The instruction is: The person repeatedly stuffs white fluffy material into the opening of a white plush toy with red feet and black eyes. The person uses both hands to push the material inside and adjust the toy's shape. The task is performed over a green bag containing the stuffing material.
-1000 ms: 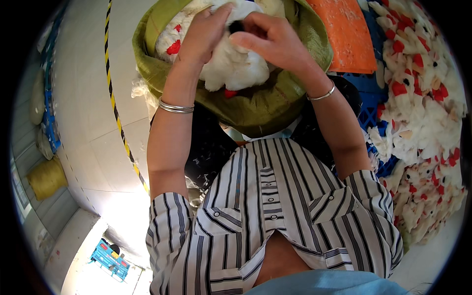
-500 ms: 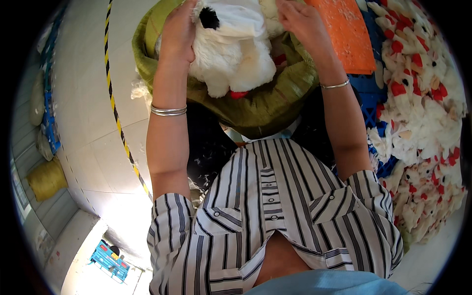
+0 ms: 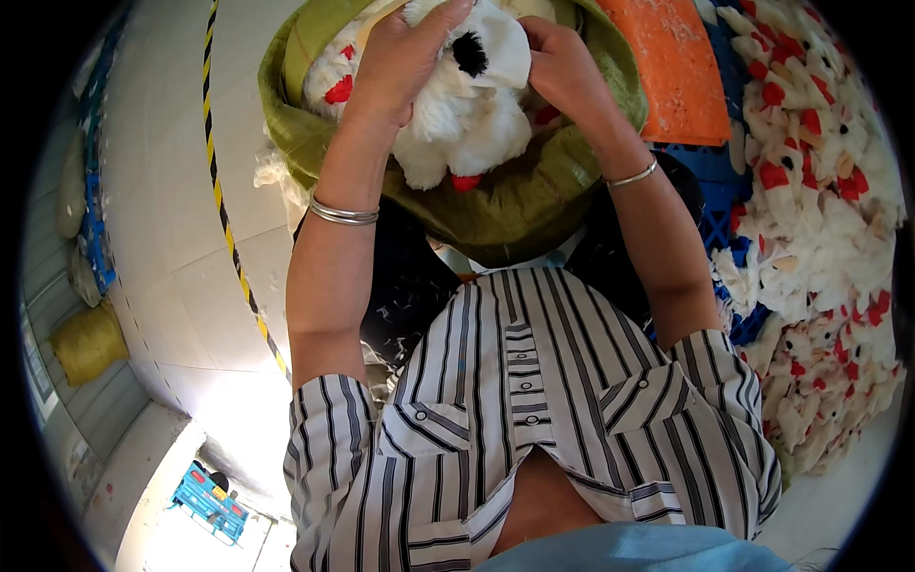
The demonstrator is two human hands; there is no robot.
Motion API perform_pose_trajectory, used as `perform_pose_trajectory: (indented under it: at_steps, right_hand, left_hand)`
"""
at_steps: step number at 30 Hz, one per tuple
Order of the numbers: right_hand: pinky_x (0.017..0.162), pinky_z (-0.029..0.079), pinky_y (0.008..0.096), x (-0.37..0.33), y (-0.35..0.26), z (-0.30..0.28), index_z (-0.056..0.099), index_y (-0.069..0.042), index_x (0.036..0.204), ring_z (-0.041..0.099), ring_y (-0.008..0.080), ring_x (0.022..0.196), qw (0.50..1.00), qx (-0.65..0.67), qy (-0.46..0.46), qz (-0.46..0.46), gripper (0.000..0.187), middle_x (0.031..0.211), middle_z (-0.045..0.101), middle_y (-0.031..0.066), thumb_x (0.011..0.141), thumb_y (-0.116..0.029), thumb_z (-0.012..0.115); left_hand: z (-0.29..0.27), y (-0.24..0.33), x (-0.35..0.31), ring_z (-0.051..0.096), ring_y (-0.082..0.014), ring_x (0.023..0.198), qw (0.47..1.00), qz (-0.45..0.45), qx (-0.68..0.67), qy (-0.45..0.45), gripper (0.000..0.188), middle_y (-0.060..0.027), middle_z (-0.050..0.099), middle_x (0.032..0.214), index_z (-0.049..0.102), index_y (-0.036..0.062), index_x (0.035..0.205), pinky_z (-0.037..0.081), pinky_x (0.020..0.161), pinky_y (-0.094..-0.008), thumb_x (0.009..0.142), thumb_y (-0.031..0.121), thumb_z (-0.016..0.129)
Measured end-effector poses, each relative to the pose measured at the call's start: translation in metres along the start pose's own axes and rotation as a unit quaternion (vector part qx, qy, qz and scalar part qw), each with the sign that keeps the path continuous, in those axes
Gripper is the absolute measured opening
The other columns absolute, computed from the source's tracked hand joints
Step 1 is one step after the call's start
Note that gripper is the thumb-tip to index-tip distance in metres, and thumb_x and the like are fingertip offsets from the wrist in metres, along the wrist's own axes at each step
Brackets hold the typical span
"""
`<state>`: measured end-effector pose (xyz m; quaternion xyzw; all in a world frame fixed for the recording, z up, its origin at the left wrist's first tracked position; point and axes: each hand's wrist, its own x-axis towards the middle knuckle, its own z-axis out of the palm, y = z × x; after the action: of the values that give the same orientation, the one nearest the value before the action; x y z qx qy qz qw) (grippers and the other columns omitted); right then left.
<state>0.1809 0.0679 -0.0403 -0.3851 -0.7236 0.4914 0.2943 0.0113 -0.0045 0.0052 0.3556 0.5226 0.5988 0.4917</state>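
Note:
A white furry plush toy skin [image 3: 457, 119] with a black patch and a bit of red at its lower end is in both my hands, over the mouth of an olive-green sack [image 3: 496, 224]. My left hand [image 3: 405, 57] is closed round its left side, thumb on top near the black patch. My right hand [image 3: 567, 71] pinches the pale fabric edge on the other side; its fingertips are partly hidden. More white plush with red pieces [image 3: 338, 91] lies inside the sack, left of my left hand.
An orange sheet [image 3: 672, 71] lies to the right of the sack, beside blue plastic crates [image 3: 715, 186]. A large heap of white and red plush pieces [image 3: 810, 191] fills the right side. Black-and-yellow tape [image 3: 221, 205] runs along the floor at left.
Both hands have drawn closer together over the sack. The black patch has shifted right with the plush skin, and red pieces in the sack now show at left.

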Motion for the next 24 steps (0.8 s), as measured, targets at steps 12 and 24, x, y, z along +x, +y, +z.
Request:
perform_pose_trajectory:
  at_steps: [12,24]
  right_hand:
    - [0.062,0.046,0.0257,-0.008,-0.008,0.001,0.068,0.003,0.093,0.061,0.0093,0.068,0.922,0.353,-0.119,0.106,0.019,0.078,0.067,0.0035,0.088,-0.015,0.064]
    - [0.052,0.044,0.0240,0.021,0.005,-0.078,0.063,-0.002,0.097,0.054,0.0111,0.058,0.877,0.474,0.069,-0.034,0.017,0.084,0.064,0.0057,0.100,-0.016,0.053]
  left_hand:
    - [0.004,0.010,-0.007,0.066,-0.0153,0.099,0.998,0.001,-0.056,-0.025,0.039,-0.0079,0.068,0.111,0.061,-0.0016,0.121,0.052,0.087,-0.0292,0.092,0.023,0.069]
    - [-0.020,0.029,-0.006,0.063,-0.0087,0.072,0.892,-0.032,0.420,-0.162,0.049,0.0004,0.064,0.079,0.065,0.0017,0.116,0.054,0.069,-0.0260,0.091,0.044,0.069]
